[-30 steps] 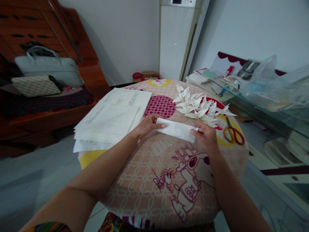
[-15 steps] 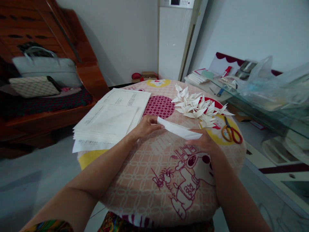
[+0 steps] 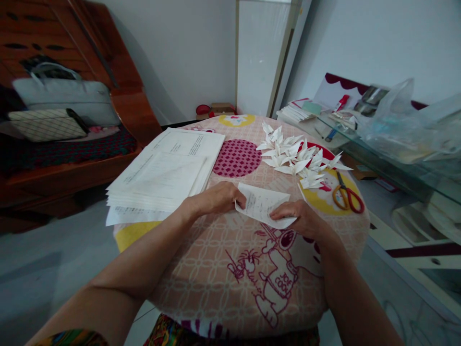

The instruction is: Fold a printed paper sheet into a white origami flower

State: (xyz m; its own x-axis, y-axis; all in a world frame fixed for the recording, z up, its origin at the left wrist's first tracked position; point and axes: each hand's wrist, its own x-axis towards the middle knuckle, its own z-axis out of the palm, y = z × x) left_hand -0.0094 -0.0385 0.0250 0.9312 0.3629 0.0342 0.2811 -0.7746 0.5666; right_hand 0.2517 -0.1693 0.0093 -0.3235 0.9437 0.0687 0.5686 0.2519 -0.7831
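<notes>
The view has tipped down slightly since half a second ago: the control panel atop the tall white unit [image 3: 262,57] against the wall [image 3: 180,53] has slipped out of sight. The wooden bench [image 3: 135,108], with a grey bag [image 3: 68,98] and a checked pouch [image 3: 46,125], stands beyond the tabletop's left edge. A glass shelf [image 3: 406,166] bearing a clear plastic bag [image 3: 392,127] lies past the right edge.

The rounded tabletop [image 3: 201,288] wears a pink patterned cloth. A stack of printed sheets [image 3: 167,168] remains along its left edge, folded paper cranes [image 3: 291,156] sit clustered toward the far right edge, and orange-and-red scissors [image 3: 347,194] lie by the right edge.

The biggest change is in the piece of paper [image 3: 261,198], just right of the tabletop's centre and well back from the near edge. Half a second ago a narrow white strip, it now shows a broader face with faint print.

The left hand [image 3: 221,196] has its fingers curled, pinching the paper's left end. The right hand [image 3: 304,218] lays its fingers across the paper's right end; its thumb is hidden, so whether they pinch cannot be told.
</notes>
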